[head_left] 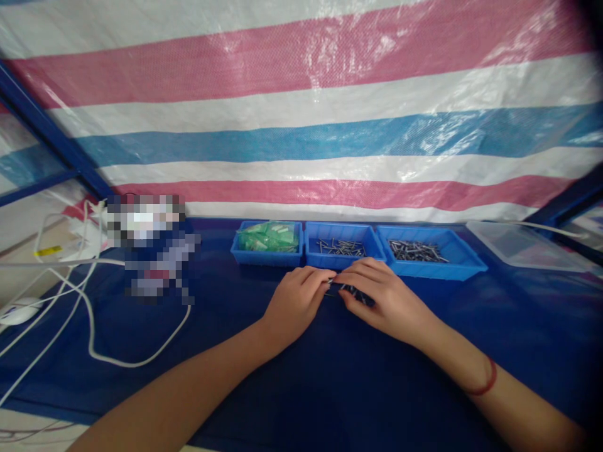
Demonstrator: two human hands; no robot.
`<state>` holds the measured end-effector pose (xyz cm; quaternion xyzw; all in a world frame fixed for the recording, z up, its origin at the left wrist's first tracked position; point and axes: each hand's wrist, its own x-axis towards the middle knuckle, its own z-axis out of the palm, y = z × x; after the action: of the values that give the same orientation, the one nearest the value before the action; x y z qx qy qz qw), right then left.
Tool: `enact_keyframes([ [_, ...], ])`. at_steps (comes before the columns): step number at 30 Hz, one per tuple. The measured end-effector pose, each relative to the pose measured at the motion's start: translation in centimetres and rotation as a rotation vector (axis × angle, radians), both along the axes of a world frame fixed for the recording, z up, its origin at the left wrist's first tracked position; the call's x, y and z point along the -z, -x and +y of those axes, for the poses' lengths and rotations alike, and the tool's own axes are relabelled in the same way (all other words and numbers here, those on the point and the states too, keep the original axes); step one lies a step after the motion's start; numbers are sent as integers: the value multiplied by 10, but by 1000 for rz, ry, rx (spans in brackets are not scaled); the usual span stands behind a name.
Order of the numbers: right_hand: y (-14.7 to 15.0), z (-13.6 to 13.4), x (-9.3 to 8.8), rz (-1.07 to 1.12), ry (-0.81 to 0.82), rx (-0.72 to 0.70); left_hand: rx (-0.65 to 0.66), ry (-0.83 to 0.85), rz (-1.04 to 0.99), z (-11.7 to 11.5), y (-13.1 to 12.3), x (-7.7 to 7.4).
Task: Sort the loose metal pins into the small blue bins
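My left hand (pixel 294 300) and my right hand (pixel 384 298) rest side by side on the dark blue table (pixel 330 376), fingertips meeting in front of the middle bin. Both have their fingers curled. Between the fingertips lies a small dark metal part (pixel 342 289), pinched from both sides; its exact shape is hidden by the fingers. Just behind the hands stand three blue bins: the left bin (pixel 267 243) holds green plastic bags, the middle bin (pixel 341 246) holds a few metal pins, the right bin (pixel 431 252) holds many metal pins.
A clear plastic tray (pixel 522 246) sits at the back right. White cables (pixel 94 326) loop across the table's left side beside a blurred-out object (pixel 151 248). A striped pink, white and blue tarp (pixel 306 107) hangs behind the table. A red band is on my right wrist (pixel 487 380).
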<state>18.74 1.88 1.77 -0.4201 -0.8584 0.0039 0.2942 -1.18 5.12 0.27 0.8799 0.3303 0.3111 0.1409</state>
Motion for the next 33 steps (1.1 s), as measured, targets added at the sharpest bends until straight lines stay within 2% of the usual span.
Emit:
enact_keyframes([
  [4, 0, 1, 3, 11, -10, 9, 43, 58, -96, 0, 1, -1],
  [10, 0, -2, -2, -35, -57, -4, 58, 93, -130, -2, 0, -1],
  [15, 2, -4, -4, -2, -70, 35, 0, 202, -182, -1, -1, -3],
  [23, 9, -4, 5, 263, 78, 32, -53, 252, -259, -1, -2, -7],
  [33, 23, -10, 7, 393, 247, 48, -100, 420, -456, -2, -1, -7],
])
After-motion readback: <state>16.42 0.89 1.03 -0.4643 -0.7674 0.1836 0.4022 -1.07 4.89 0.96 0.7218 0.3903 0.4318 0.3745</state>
